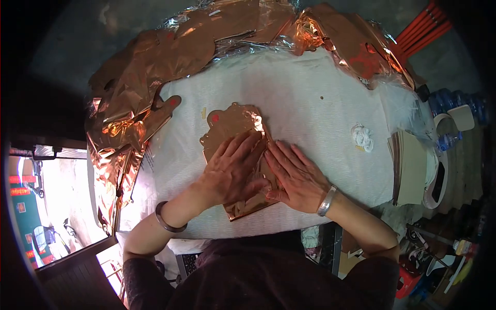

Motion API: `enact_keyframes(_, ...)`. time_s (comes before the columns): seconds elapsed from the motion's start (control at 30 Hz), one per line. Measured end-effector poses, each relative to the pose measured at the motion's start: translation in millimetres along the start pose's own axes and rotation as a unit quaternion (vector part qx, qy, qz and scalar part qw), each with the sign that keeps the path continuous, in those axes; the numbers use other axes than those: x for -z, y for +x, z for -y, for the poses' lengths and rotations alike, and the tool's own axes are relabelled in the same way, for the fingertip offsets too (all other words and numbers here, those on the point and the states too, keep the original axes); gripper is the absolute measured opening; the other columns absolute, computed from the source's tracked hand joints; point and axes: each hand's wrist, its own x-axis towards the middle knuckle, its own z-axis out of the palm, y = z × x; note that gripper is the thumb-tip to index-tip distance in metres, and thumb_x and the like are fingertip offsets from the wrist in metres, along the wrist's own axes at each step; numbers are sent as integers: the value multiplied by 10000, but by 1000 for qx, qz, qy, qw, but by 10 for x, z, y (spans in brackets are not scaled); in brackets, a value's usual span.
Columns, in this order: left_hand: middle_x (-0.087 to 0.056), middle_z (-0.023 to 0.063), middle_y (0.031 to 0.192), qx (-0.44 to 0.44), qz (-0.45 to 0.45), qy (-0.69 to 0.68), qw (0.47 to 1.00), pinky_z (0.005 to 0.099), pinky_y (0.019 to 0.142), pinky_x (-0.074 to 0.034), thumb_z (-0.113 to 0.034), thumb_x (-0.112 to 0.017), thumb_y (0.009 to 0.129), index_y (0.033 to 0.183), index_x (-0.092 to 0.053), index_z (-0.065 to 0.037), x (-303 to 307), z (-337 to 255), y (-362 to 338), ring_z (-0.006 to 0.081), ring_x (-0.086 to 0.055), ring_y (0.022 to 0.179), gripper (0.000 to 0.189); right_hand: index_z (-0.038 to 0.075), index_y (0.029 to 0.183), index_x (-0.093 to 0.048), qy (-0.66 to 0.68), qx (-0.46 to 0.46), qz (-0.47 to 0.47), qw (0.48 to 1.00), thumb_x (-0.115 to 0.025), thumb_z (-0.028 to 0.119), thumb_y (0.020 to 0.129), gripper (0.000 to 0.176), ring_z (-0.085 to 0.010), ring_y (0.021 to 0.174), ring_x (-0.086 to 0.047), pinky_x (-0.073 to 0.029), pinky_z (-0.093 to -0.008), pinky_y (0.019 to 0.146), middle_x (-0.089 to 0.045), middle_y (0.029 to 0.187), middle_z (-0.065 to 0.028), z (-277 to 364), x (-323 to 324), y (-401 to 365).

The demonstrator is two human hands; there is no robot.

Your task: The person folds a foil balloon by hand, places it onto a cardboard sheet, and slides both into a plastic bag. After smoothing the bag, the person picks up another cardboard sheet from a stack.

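Note:
A copper-coloured foil piece point(227, 120) with a scalloped top edge and a red dot lies on the white cloth-covered table point(310, 124). My left hand point(231, 168) rests on the middle of the foil, palm down, its fingers stretched toward the upper right. Along the foil's right edge lies my right hand point(297, 178), flat with its fingers extended up and left. Both hands nearly touch at the fingertips and thumbs. The foil's lower corner shows below my left hand. What lies under the palms is hidden.
Large copper foil sheets point(181, 57) line the table's far and left edges. More foil point(356, 44) lies at the back right. A white crumpled item point(362, 137) and a stack of brown card point(411, 168) sit on the right. Blue bottles point(449, 140) are beyond the table.

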Motion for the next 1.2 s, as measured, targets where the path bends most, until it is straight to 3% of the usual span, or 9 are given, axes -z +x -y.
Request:
enact_keyframes(0.13, -310, 161, 1490, -51, 21, 17, 998, 439, 1143, -223, -326, -485, 940, 1427, -334, -9, -102, 132, 134, 309, -252, 1404, 601, -48, 1418, -298, -9, -16, 49, 999, -400, 599, 899, 836, -313, 1431, -163, -95, -428, 1169, -236, 1514, -211, 13, 30, 9)
enact_keyframes(0.23, -320, 147, 1494, -31, -27, 28, 999, 431, 1146, -206, -311, -488, 932, 1406, -386, -30, -169, 161, 197, 278, -278, 1400, 561, -54, 1415, -297, -2, -15, 48, 999, -402, 593, 902, 833, -316, 1431, -164, -97, -429, 1170, -229, 1515, -213, 8, 28, 13)
enact_keyframes(0.33, -294, 131, 1512, -19, -46, 13, 999, 425, 1148, -199, -329, -457, 945, 1438, -338, -49, -176, 209, 228, 273, -248, 1414, 579, -57, 1416, -291, -5, -8, 56, 998, -408, 574, 907, 819, -314, 1433, -163, -94, -428, 1171, -224, 1515, -220, 2, 41, 17)
enact_keyframes(0.47, -265, 122, 1527, -10, -32, 16, 999, 426, 1150, -194, -354, -425, 958, 1459, -296, -66, -170, 230, 215, 268, -216, 1427, 591, -62, 1417, -284, 24, -5, 63, 998, -420, 554, 908, 811, -331, 1433, -159, -106, -445, 1169, -211, 1516, -230, -32, 58, 10)
enact_keyframes(0.57, -235, 118, 1540, 5, -27, 21, 999, 424, 1154, -179, -355, -396, 968, 1466, -278, -72, -171, 222, 217, 262, -194, 1434, 584, -73, 1429, -243, 56, -14, 9, 998, -438, 599, 884, 887, -373, 1424, -157, -126, -483, 1159, -215, 1506, -250, -46, 140, 35)
enact_keyframes(0.73, -182, 118, 1557, 13, 2, -4, 1000, 439, 1166, -133, -315, -350, 985, 1489, -217, -87, -158, 210, 216, 266, -124, 1451, 569, -67, 1434, -238, 22, 44, 73, 996, -426, 637, 869, 923, -358, 1428, -157, -110, -474, 1163, -211, 1510, -245, 58, 170, 5)
enact_keyframes(0.87, -181, 115, 1557, 26, 1, -17, 1000, 441, 1164, -136, -312, -352, 986, 1489, -218, -92, -158, 208, 205, 269, -125, 1451, 565, -51, 1430, -269, 14, 34, 99, 994, -426, 642, 866, 907, -330, 1430, -165, -102, -457, 1166, -229, 1511, -224, 34, 97, -11)
enact_keyframes(1.07, -230, 139, 1538, -6, -70, 50, 996, 434, 1163, -147, -298, -464, 944, 1466, -257, -35, -123, 147, 155, 289, -156, 1443, 620, -43, 1429, -278, 0, 28, 104, 994, -420, 646, 865, 901, -326, 1436, -147, -86, -448, 1169, -219, 1513, -226, 46, 117, 9)
enact_keyframes(1.2, -248, 191, 1517, 37, -89, -35, 995, 436, 1161, -154, -360, -514, 913, 1451, -260, 10, -152, -254, -136, 328, -165, 1436, 701, -37, 1435, -270, 1, 25, 107, 994, -402, 650, 869, 900, -348, 1435, -145, -84, -456, 1168, -202, 1513, -246, 78, 130, 15)
